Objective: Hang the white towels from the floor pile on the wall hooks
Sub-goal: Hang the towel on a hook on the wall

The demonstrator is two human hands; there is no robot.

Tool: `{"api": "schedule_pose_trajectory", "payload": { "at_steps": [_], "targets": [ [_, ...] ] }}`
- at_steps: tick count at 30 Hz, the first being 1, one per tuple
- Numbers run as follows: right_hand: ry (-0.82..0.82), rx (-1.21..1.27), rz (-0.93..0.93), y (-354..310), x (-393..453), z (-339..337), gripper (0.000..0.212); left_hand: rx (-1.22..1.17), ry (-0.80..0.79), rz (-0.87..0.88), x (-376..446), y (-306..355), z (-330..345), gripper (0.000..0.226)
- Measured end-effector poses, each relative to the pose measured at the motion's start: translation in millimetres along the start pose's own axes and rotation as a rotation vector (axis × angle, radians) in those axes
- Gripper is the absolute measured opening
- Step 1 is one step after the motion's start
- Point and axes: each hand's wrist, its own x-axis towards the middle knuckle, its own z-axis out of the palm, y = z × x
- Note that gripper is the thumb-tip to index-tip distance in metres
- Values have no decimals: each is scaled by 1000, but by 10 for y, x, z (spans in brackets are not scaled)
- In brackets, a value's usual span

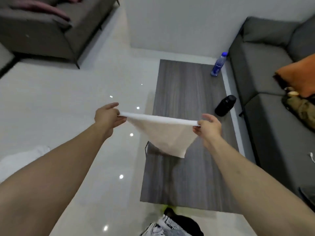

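A white towel [167,133] hangs stretched between my two hands, its top edge taut and its lower part drooping to a point above the table. My left hand [109,116] pinches the towel's left corner. My right hand [207,126] pinches the right corner. More white towels [22,159] lie in a pile on the glossy floor at the lower left, partly hidden behind my left forearm. No wall hooks are in view.
A low grey wood-grain table [185,86] stands in front of me, with a blue-capped water bottle [218,64] and a black cylindrical speaker [225,105] near its right edge. A grey sofa [265,68] with an orange cushion [296,77] lines the right. A grey armchair [51,31] stands at the upper left.
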Motion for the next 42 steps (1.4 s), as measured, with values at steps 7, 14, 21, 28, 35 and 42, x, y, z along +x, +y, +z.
{"api": "schedule_pose_trajectory", "payload": {
  "at_steps": [7, 14, 21, 28, 35, 42],
  "targets": [
    [-316, -420, -562, -677, -1747, 1272, 39, 2, 185, 333, -914, 953, -2088, 37],
    [-460, -704, -1221, -735, -3413, 2825, 17, 170, 708, 608, -1914, 1256, -4265, 25],
    [-671, -710, -1731, -314, -5252, 4322, 12, 472, 1225, 588, -2822, 1218, -6174, 15],
    [-1227, -578, -1601, 372, -7085, 5595, 24, 366, 1474, 565, -3809, 889, -7861, 31],
    [-1672, -526, -1680, 1145, -9208, 6597, 19, 437, 1719, 458, -4855, 584, -9232, 35],
    [-2038, -331, -1715, 1913, -11051, 6754, 22, 397, 1998, 220, -5853, 19, -9992, 24]
  ]
}}
